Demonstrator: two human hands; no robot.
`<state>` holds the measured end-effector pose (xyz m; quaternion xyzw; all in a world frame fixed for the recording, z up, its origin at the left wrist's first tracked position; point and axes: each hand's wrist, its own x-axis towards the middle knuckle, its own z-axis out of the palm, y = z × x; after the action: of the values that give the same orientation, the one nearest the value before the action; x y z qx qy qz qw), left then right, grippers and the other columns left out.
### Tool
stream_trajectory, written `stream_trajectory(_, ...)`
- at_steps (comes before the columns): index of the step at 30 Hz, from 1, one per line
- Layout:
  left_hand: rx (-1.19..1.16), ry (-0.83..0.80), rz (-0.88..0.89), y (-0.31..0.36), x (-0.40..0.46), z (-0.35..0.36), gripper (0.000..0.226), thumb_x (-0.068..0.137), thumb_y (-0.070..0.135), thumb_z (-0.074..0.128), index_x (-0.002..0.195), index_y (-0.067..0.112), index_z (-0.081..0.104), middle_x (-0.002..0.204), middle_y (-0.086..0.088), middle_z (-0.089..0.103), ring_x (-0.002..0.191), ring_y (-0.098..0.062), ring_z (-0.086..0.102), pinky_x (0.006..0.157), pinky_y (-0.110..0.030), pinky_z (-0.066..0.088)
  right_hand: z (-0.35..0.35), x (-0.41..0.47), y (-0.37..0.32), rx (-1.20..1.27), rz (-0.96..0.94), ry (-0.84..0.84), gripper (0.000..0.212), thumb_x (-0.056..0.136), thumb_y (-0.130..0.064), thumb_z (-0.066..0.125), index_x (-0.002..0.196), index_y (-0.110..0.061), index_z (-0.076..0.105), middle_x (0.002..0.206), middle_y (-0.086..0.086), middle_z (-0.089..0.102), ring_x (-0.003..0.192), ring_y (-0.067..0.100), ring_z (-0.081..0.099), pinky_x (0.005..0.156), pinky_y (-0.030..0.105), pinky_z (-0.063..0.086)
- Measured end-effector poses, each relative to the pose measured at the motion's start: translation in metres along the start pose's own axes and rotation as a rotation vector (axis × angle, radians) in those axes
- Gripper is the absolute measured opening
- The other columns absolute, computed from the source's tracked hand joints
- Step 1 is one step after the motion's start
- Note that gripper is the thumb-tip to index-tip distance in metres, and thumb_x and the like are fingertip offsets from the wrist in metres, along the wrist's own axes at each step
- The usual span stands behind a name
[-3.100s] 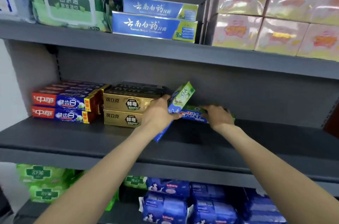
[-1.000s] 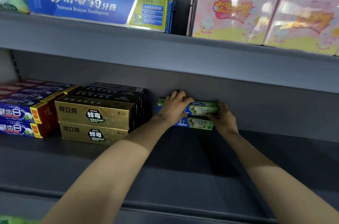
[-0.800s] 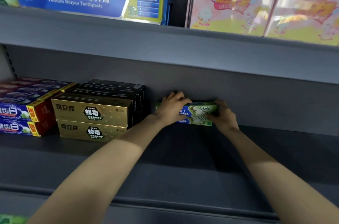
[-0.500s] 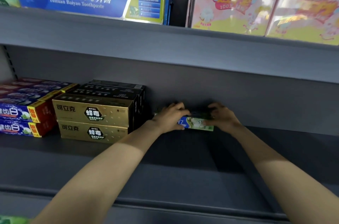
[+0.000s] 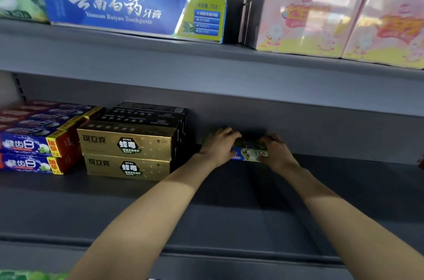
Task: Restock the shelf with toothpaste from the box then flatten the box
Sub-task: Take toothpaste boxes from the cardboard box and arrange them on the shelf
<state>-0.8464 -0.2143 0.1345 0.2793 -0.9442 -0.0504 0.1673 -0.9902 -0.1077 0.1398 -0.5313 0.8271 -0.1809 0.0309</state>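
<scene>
Grey store shelf (image 5: pixel 229 215), two tiers in view. At the back of the lower tier, green-and-blue toothpaste boxes (image 5: pixel 249 154), count unclear, gripped at either end by left hand (image 5: pixel 219 147) and right hand (image 5: pixel 276 153), fingers curled over the top. Just left, two gold boxes (image 5: pixel 126 153) stacked; beyond, two red-and-blue boxes (image 5: pixel 32 153) fronting a stack. Above, two large blue boxes (image 5: pixel 128 6).
</scene>
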Motion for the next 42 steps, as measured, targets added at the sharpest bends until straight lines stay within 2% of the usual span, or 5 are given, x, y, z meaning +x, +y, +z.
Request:
stream_trajectory(8,-0.236,0.124,-0.089,0.01,-0.076,-0.044,0.025,0.092,0.013,0.051,0.116,0.019,0.058,0.111,-0.006,0.067,0.104,-0.025,0.06,0.091,-0.039,0.049,0.001,-0.076,-0.056,0.059,-0.017,0.221,0.032,0.088,-0.016,0.055,0.119,-0.021,0.06,0.131,0.005,0.051,0.121,0.029,0.048,0.097,0.041,0.042)
stream_trajectory(16,-0.29,0.251,-0.26,0.031,-0.234,-0.084,0.016,0.09,0.021,0.055,0.103,0.025,0.063,0.085,0.006,0.069,0.084,-0.018,0.065,0.078,-0.036,0.052,0.006,-0.194,-0.133,0.308,-0.219,0.091,0.015,0.088,-0.012,0.052,0.094,-0.017,0.064,0.084,0.003,0.07,0.079,0.019,0.063,0.073,0.028,0.046)
stream_trajectory(22,-0.277,0.26,-0.524,0.012,-0.381,-0.089,0.012,0.088,0.02,0.059,0.097,0.019,0.067,0.086,-0.002,0.071,0.086,-0.026,0.066,0.077,-0.036,0.052,0.064,-0.284,-0.213,0.391,-0.347,-0.093,0.014,0.086,-0.012,0.052,0.088,-0.016,0.065,0.083,0.008,0.071,0.081,0.028,0.064,0.073,0.034,0.05)
stream_trajectory(35,-0.139,0.064,-1.024,-0.15,-0.704,-0.111,0.02,0.092,0.02,0.049,0.105,0.012,0.061,0.101,-0.013,0.067,0.098,-0.033,0.061,0.073,-0.037,0.046,0.237,-0.448,-0.471,0.348,-0.546,-0.503,0.022,0.09,-0.011,0.048,0.1,-0.01,0.067,0.099,0.011,0.069,0.094,0.028,0.062,0.075,0.034,0.044)
stream_trajectory(42,-0.089,-0.264,-1.145,-0.248,-0.821,-0.115,0.028,0.089,0.011,0.045,0.115,0.004,0.054,0.119,-0.019,0.056,0.114,-0.035,0.054,0.087,-0.04,0.045,0.325,-0.496,-0.605,0.354,-0.515,-0.61,0.023,0.09,-0.008,0.049,0.107,-0.006,0.064,0.098,0.011,0.063,0.091,0.025,0.058,0.076,0.032,0.043)
